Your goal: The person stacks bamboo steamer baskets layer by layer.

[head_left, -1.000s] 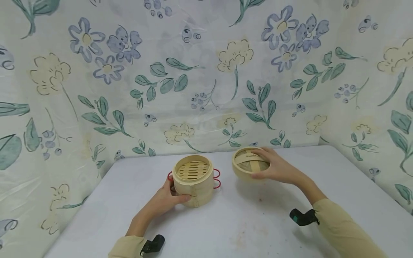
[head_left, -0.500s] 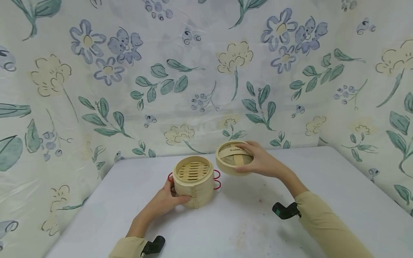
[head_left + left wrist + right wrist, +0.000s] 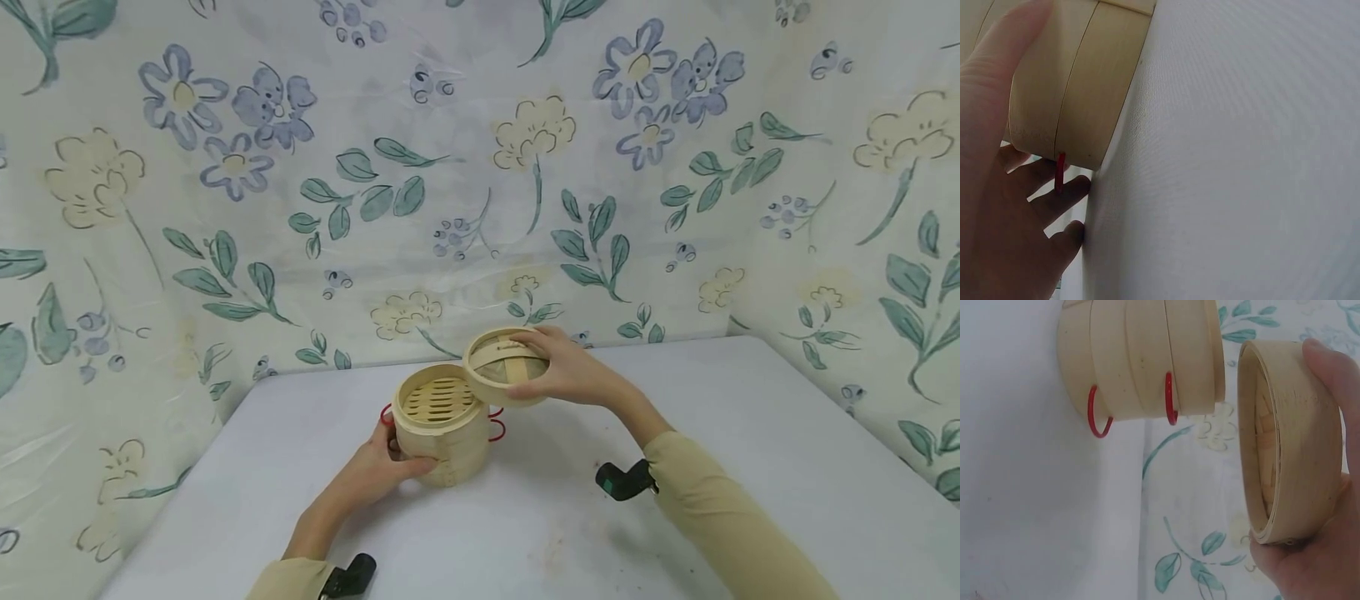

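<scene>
As our right hand (image 3: 572,372) has carried the gripped lid (image 3: 504,368) leftward, it now overlaps the steamer (image 3: 438,423) rim; our left hand (image 3: 390,463) clasps the steamer, so closing looks near.

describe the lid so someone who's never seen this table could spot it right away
On the grey table, in front of the flowered backdrop, a round bamboo steamer with red wire handles stands near the middle. The lid is the shallow bamboo disc that the right hand holds in the air just above the steamer's right rim. Unlike the steamer, it has a crossed strap on top and no red handles.
</scene>
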A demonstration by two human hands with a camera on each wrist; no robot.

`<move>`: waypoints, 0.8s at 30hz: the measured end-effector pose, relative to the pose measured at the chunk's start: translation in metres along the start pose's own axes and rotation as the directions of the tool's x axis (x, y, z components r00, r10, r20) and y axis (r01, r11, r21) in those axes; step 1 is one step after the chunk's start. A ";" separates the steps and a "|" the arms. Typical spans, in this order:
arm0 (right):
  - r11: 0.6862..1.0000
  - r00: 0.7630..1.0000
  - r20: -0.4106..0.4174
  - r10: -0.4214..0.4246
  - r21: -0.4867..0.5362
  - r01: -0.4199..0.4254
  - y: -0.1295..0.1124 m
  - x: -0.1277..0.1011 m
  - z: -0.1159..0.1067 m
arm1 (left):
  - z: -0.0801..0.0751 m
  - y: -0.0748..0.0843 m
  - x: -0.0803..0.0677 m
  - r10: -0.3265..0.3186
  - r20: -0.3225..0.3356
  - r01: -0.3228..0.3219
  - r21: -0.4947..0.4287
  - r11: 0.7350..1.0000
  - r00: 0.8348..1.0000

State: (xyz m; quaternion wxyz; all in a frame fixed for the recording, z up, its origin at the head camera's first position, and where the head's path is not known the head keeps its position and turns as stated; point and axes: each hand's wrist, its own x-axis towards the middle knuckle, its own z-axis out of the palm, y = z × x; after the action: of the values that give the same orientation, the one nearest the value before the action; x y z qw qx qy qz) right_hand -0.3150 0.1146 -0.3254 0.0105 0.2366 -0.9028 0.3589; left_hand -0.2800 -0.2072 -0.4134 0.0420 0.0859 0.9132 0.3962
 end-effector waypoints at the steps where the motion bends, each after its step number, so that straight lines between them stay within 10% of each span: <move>1: 1.000 1.000 0.002 0.003 0.005 -0.003 -0.002 0.001 0.001 | 0.000 0.000 0.000 0.004 -0.001 -0.004 0.005 1.000 1.000; 24: 0.999 0.999 0.029 -0.040 0.032 0.039 -0.033 0.026 0.019 | -0.001 -0.002 0.002 0.005 0.010 -0.005 -0.014 1.000 1.000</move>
State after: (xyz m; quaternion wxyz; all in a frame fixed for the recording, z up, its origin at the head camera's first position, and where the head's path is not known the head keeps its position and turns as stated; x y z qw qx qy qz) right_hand -0.3212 0.0706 -0.3139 0.0003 0.2597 -0.8924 0.3691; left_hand -0.2820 -0.2084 -0.4141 0.0461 0.0898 0.9099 0.4025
